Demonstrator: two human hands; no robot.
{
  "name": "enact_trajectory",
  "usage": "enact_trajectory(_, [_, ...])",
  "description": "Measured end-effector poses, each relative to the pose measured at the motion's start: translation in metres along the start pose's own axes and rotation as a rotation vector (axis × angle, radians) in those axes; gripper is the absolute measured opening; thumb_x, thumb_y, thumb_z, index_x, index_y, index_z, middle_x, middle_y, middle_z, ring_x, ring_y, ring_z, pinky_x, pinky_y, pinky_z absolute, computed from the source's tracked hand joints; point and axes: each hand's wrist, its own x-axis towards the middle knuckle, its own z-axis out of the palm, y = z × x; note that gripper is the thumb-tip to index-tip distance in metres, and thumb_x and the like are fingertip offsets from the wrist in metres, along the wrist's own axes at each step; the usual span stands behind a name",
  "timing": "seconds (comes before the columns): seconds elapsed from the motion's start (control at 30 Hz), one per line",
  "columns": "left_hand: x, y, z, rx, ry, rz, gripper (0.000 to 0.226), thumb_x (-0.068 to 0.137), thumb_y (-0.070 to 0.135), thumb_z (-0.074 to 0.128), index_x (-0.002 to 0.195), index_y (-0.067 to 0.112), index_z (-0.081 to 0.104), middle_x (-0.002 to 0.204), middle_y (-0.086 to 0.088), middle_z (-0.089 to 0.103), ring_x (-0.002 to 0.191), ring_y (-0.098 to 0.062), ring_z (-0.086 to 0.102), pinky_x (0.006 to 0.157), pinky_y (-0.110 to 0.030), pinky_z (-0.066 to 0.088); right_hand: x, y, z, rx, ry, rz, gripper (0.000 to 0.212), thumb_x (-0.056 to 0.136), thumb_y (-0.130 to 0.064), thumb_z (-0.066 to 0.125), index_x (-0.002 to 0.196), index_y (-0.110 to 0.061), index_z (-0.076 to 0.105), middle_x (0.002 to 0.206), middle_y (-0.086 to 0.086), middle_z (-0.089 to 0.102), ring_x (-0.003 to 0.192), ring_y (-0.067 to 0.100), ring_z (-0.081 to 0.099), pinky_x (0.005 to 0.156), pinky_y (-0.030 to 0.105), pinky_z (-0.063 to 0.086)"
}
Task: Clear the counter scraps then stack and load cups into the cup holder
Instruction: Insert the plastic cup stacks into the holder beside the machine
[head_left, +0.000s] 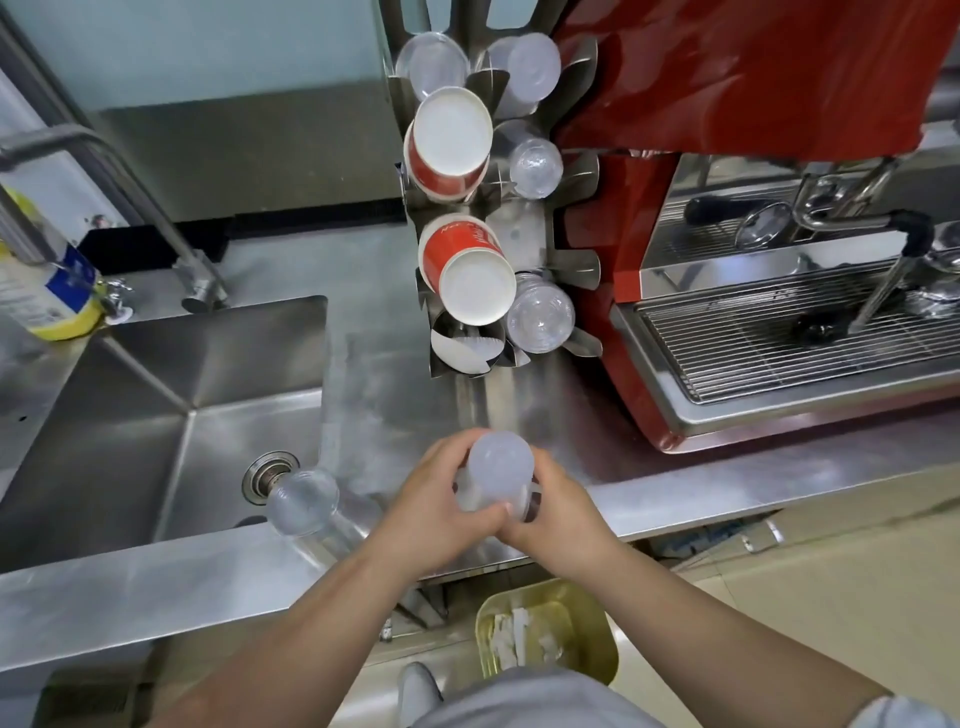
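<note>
A frosted plastic cup stack (500, 462) stands upside down at the counter's front edge, and both hands grip it. My left hand (439, 512) wraps its left side, my right hand (558, 512) its right side. A clear plastic cup (303, 501) stands upside down to the left, by the sink's corner. Behind, the steel cup holder (524, 234) carries red paper cups (452, 140) (465, 270) on its left column and clear plastic cups (536, 163) (540, 317) on its right.
A steel sink (156, 415) with a drain (270, 475) lies at the left, with a tap (130, 171) and a yellow bottle (52, 270) behind it. A red espresso machine (753, 234) fills the right. A yellow bin (545, 629) with paper scraps stands on the floor below.
</note>
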Motion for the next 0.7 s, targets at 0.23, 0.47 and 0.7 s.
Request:
enact_trajectory(0.23, [0.01,0.035,0.001,0.073,-0.045,0.15,0.064,0.057,0.034,0.071,0.111,0.061,0.049,0.12,0.02,0.053,0.116,-0.003,0.055,0.099,-0.034,0.05,-0.007,0.005,-0.026,-0.01,0.163,-0.098,0.076,0.065,-0.034,0.085,0.131,-0.034,0.047,0.128,-0.015,0.054,0.119,0.001,0.051,0.099,0.032,0.047])
enact_trajectory(0.47, [0.026,0.076,0.003,0.094,-0.019,0.278,0.066,0.054,0.034,0.07,0.116,0.05,0.052,0.121,0.018,0.055,0.116,-0.002,0.056,0.1,-0.028,0.048,0.0,-0.008,-0.057,0.022,0.267,-0.205,0.076,0.066,-0.031,0.084,0.132,-0.033,0.048,0.129,-0.017,0.054,0.121,0.001,0.052,0.097,0.028,0.047])
enact_trajectory(0.7, [0.033,0.067,0.015,0.052,-0.003,0.199,0.064,0.06,0.015,0.075,0.114,0.045,0.059,0.118,0.017,0.061,0.113,-0.003,0.058,0.093,-0.034,0.053,0.005,0.006,-0.057,0.029,0.174,-0.146,0.072,0.068,-0.043,0.078,0.132,-0.037,0.046,0.128,-0.017,0.056,0.118,0.002,0.054,0.096,0.032,0.049])
